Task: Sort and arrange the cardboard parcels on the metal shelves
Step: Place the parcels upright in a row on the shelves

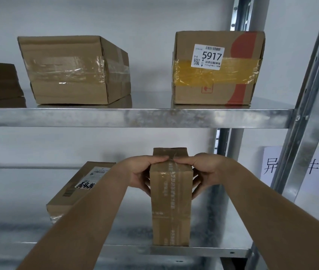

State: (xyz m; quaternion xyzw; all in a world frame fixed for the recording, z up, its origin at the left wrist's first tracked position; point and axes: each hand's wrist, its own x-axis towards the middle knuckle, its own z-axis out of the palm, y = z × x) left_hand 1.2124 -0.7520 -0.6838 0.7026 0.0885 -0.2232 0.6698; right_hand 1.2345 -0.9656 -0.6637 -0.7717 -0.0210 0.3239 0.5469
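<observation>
Both the left hand [142, 173] and right hand [203, 172] clasp the narrow parcel [170, 201] standing at the lower shelf [203, 251] front edge — let go unevenly and it likely tips off.

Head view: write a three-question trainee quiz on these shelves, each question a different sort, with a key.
1. True or false: the left hand and right hand both grip the tall narrow parcel on the lower shelf.
2. Which colour of tape wraps the parcel labelled 5917? A) clear B) yellow C) black
3. Fill in: the clear-taped parcel rests on the ____ shelf.

Key: 1 true; 2 B; 3 upper.
</observation>
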